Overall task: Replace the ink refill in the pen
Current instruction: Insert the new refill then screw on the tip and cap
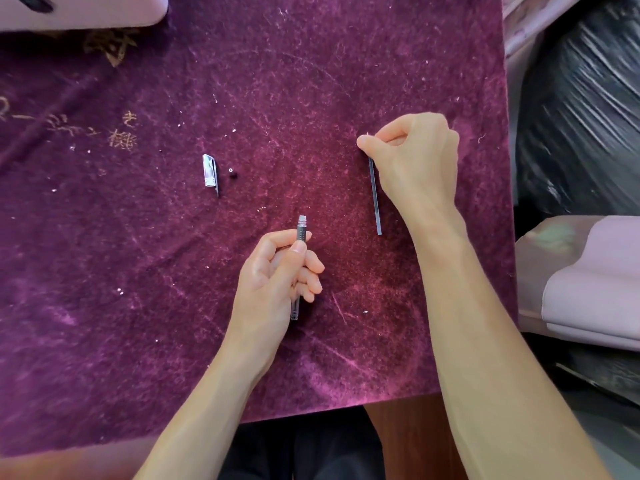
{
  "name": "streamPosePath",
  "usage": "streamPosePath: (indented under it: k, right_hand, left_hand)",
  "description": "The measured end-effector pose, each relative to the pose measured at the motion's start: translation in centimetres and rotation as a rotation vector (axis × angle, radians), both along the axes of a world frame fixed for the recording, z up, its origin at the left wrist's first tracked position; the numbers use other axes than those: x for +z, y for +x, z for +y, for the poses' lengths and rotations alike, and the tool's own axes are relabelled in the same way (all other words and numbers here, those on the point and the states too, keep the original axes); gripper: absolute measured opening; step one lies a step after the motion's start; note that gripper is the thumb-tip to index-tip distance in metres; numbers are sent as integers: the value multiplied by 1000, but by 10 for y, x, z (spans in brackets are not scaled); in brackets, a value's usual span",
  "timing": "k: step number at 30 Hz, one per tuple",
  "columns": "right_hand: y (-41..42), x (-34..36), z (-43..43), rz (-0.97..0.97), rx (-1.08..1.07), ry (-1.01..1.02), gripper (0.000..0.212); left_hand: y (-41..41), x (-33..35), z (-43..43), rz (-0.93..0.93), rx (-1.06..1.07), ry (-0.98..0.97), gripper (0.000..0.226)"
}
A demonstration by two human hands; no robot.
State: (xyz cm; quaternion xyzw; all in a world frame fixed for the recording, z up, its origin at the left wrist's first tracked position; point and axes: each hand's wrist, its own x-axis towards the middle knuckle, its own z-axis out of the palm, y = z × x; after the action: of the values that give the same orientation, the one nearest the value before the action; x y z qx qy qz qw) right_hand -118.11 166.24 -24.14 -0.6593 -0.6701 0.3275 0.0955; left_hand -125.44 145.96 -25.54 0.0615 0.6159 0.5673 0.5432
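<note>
My left hand grips a clear pen barrel with a dark dotted grip; its threaded open end points away from me and its tail sticks out below my fingers. My right hand pinches the top end of a thin dark ink refill, which hangs or lies down toward me over the purple cloth. The clear pen cap with its clip lies to the left, and a tiny dark tip piece rests beside it.
The purple velvet cloth covers the table; its near edge shows brown wood. A pale pink object sits at the far left corner. Black plastic wrap and a pink cushion lie off the right edge.
</note>
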Motion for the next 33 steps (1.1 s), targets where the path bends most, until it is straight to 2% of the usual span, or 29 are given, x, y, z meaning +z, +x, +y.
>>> streamPosePath:
  k: [15, 21, 25, 28, 33]
  right_hand:
    - [-6, 3, -1, -31, 2, -26, 16]
    - [-7, 8, -5, -69, 59, -3, 30]
    - [-2, 15, -18, 130, 16, -68, 31]
    - [3, 17, -35, 344, -111, -213, 23]
    - [3, 15, -71, 587, -267, -450, 25]
  left_hand:
    - [0, -3, -3, 4, 11, 18, 21]
    - [1, -1, -15, -8, 20, 22, 23]
    - [-1, 1, -29, -8, 26, 11, 17]
    - [-3, 3, -40, 8, 30, 5, 16]
    - [-7, 5, -56, 69, 34, -13, 13]
